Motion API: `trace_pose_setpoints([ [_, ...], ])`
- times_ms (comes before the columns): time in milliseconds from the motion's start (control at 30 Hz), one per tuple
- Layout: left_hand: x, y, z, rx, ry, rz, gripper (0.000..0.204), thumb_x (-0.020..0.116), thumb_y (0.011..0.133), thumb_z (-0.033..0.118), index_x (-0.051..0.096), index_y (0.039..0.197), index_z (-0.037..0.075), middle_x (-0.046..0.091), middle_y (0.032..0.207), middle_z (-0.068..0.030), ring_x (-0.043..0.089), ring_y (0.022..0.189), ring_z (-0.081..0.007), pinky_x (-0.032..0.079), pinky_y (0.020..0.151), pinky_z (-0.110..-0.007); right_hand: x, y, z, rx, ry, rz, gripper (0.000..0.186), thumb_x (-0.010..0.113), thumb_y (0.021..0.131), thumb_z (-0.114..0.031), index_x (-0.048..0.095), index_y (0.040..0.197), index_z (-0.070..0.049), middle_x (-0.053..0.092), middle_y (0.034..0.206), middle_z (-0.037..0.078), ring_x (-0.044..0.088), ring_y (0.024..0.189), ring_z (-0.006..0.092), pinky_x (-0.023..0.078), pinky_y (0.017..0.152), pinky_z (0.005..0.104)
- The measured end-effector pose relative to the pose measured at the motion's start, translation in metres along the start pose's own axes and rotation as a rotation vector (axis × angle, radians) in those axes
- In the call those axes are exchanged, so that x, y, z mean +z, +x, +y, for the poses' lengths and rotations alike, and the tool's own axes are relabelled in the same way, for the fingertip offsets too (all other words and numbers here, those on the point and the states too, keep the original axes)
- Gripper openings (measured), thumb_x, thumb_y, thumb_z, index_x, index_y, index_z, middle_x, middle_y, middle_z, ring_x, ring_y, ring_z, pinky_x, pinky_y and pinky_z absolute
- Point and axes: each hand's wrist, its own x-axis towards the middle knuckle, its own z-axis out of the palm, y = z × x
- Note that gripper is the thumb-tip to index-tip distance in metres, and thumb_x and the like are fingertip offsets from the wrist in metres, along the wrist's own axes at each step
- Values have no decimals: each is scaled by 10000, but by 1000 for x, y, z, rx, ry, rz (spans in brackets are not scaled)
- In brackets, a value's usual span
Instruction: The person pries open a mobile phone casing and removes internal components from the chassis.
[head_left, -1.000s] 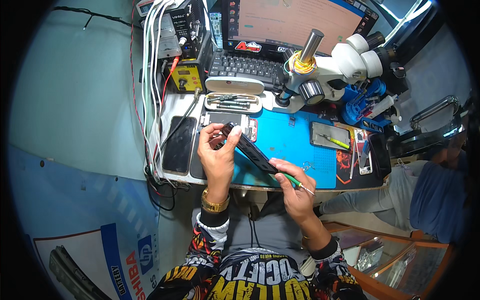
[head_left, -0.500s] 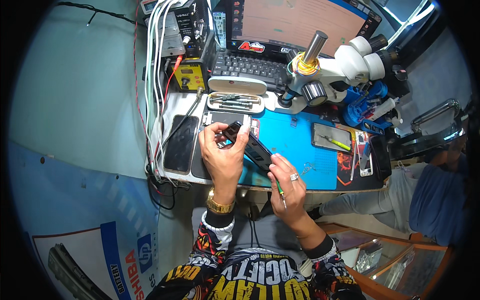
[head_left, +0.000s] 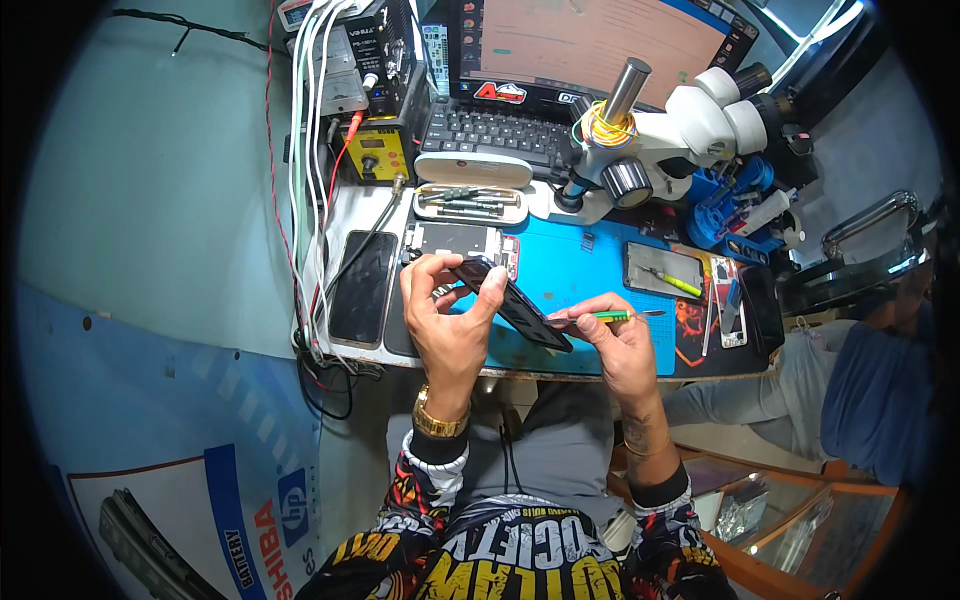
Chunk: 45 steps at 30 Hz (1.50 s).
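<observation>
My left hand (head_left: pixel 446 325) grips the upper end of a black phone (head_left: pixel 522 315), held tilted above the front of the bench with its lower end toward the right. Between the fingers of my right hand (head_left: pixel 627 352) is a slim tool with a green and yellow handle (head_left: pixel 610 316) and a thin metal tip pointing right. Its other end is mostly covered by my fingers, close to the phone's right edge; whether they touch, I cannot tell. Behind the phone, a blue work mat (head_left: pixel 560 265) covers the bench, and an opened phone (head_left: pixel 455 240) lies beyond my left hand.
A dark phone (head_left: pixel 362 285) lies at left beside cables. A case of tools (head_left: pixel 470 205) sits before the keyboard (head_left: pixel 495 138). The microscope (head_left: pixel 630 180) stands at the back right. A green pen-like tool (head_left: pixel 672 281) rests on a grey tray (head_left: pixel 640 262). Another person's legs (head_left: pixel 760 390) show at right.
My right hand has moved right and turned, so the green tool now lies nearly level instead of pointing down. The phone has tilted slightly in my left hand.
</observation>
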Motion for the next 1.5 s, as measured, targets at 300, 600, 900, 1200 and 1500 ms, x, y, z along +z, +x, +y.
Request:
trace_pose_setpoints([
  [300, 5, -2, 1, 34, 114, 68, 390, 877, 834, 104, 603, 1108, 59, 527, 1090, -28, 568, 920, -110, 543, 714, -264, 32, -17, -1, -577, -790, 73, 251, 736, 900, 10, 664, 1138, 42, 733, 1093, 212, 733, 1029, 378, 592, 885, 416],
  [600, -2, -3, -7, 64, 106, 44, 377, 864, 848, 91, 591, 1106, 54, 543, 1048, -26, 568, 899, -91, 534, 690, -240, 42, -23, 13, -751, -849, 123, 330, 743, 831, 74, 652, 1145, 34, 699, 1180, 236, 702, 1111, 428, 590, 934, 474],
  [900, -11, -11, -28, -6, -207, -3, 475, 882, 810, 112, 572, 1162, 37, 506, 1233, -69, 602, 1047, -163, 575, 848, -301, 43, -33, 35, -844, -987, 95, 383, 730, 820, 76, 667, 1183, -28, 645, 1303, 215, 656, 1206, 432, 556, 1008, 547],
  [1200, -37, -7, -60, 63, -646, -269, 792, 937, 761, 195, 451, 1370, 54, 440, 1424, -121, 490, 1315, -263, 448, 1124, -442, 39, -51, 35, -770, -665, -118, 369, 805, 798, 16, 672, 1133, -68, 697, 1220, 179, 682, 1173, 416, 532, 1042, 577],
  [1500, -39, -10, -58, 97, -659, -314, 807, 971, 714, 200, 445, 1316, 94, 457, 1402, -154, 493, 1309, -285, 435, 1136, -449, 38, -50, 27, -744, -631, -117, 362, 785, 835, 13, 650, 1163, -61, 696, 1224, 199, 688, 1163, 403, 519, 1059, 569],
])
